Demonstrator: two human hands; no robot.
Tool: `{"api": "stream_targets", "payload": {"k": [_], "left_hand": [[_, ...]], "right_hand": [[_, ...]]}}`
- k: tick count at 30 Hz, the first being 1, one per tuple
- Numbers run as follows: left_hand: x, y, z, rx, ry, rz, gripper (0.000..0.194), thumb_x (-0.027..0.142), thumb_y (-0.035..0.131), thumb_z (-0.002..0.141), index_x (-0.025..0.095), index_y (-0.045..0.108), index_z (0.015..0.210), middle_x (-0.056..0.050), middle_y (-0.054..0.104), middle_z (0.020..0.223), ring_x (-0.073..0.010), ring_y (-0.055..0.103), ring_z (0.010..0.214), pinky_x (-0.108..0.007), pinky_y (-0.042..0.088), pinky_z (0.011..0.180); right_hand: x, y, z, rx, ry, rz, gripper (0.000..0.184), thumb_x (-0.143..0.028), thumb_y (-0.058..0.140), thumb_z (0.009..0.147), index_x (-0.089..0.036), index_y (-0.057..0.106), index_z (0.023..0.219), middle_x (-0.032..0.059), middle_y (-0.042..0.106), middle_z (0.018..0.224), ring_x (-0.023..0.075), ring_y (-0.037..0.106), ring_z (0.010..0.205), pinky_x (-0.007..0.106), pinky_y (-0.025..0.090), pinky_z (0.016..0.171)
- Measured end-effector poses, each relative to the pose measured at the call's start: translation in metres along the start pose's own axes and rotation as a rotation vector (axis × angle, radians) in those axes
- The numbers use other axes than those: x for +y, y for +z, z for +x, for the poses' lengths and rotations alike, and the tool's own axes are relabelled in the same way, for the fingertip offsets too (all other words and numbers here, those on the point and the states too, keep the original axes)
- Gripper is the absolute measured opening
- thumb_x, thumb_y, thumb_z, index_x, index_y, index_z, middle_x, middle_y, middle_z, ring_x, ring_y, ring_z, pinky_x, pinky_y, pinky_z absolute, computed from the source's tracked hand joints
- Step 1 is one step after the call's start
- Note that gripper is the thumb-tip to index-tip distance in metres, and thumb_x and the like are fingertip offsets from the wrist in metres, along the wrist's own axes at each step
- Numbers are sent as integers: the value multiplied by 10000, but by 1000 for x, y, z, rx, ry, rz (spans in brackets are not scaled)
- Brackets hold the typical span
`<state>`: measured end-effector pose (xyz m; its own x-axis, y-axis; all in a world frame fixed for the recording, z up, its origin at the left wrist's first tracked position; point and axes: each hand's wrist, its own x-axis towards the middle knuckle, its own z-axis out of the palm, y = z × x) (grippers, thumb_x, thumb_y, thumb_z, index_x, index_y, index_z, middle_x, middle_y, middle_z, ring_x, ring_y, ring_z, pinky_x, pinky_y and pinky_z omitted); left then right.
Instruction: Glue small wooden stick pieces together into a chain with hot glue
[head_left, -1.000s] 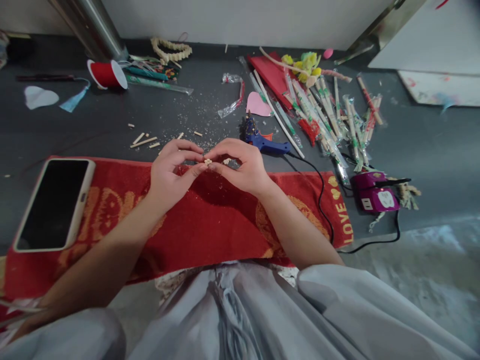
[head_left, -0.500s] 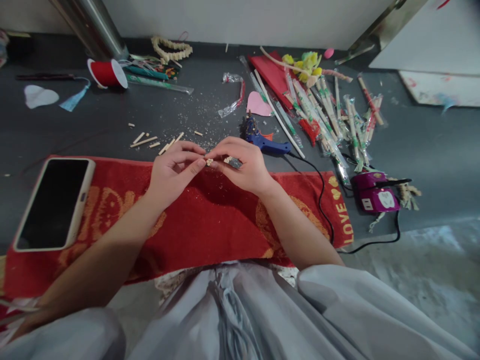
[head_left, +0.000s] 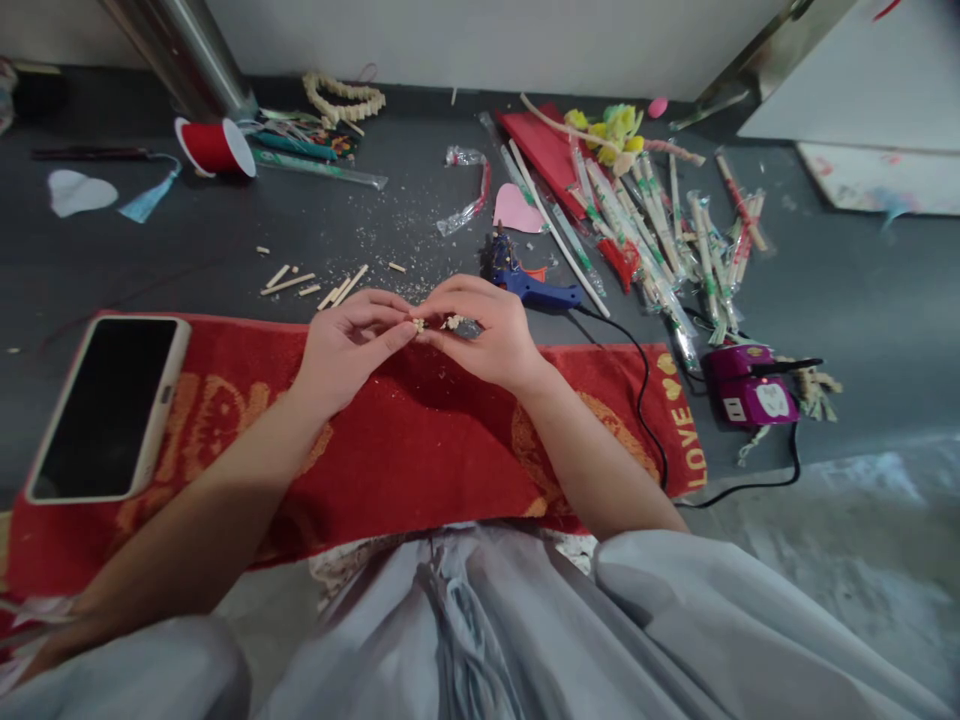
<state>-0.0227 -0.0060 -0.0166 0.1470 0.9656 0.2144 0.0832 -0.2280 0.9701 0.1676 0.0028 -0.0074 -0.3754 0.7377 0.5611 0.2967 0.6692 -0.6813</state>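
Observation:
My left hand (head_left: 346,348) and my right hand (head_left: 491,328) meet above the red towel (head_left: 420,440), fingertips pinched together. Between them is a small pale wooden piece (head_left: 418,325), mostly covered by the fingers. More of the same pale wood (head_left: 453,322) shows inside the curl of my right hand; whether both parts are joined is hidden. Just behind my right hand lies a blue glue gun (head_left: 536,287). Short cut wooden sticks (head_left: 349,285) lie beyond my left hand, among scattered crumbs.
A phone (head_left: 109,408) rests on the towel's left end. Wrapped chopsticks (head_left: 637,230) pile up at the back right, near a purple power socket (head_left: 750,385) with a black cord. At the back left are a red ribbon spool (head_left: 214,147) and a beaded-looking pale wooden loop (head_left: 337,100).
Both hands stay at the same place over the towel. Their fingers have shifted slightly, and the pale piece has turned a little between them.

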Motion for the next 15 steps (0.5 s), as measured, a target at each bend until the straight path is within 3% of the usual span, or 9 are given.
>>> {"api": "stream_targets", "payload": {"k": [3, 8, 15], "left_hand": [[0, -1, 0, -3, -20, 13, 133, 366, 796, 728, 234, 778, 729, -41, 727, 914, -143, 658, 797, -261, 503, 646], [2, -1, 0, -16, -58, 58, 179, 390, 790, 712, 213, 767, 711, -53, 723, 924, -148, 647, 778, -277, 508, 651], [-1, 0, 1, 13, -94, 4, 165, 356, 809, 666, 207, 756, 715, -55, 722, 907, -152, 653, 769, -278, 521, 649]], "right_hand": [[1, 1, 1, -2, -24, -3, 352, -524, 607, 897, -196, 725, 941, 47, 706, 908, 120, 640, 784, 266, 544, 741], [3, 2, 1, -2, -79, -7, 255, -411, 609, 925, -179, 715, 904, 51, 702, 877, 117, 638, 787, 252, 537, 726], [0, -4, 1, -84, -75, -90, 199, -341, 593, 934, -194, 695, 1021, 67, 693, 976, 155, 656, 915, 305, 545, 845]]}}
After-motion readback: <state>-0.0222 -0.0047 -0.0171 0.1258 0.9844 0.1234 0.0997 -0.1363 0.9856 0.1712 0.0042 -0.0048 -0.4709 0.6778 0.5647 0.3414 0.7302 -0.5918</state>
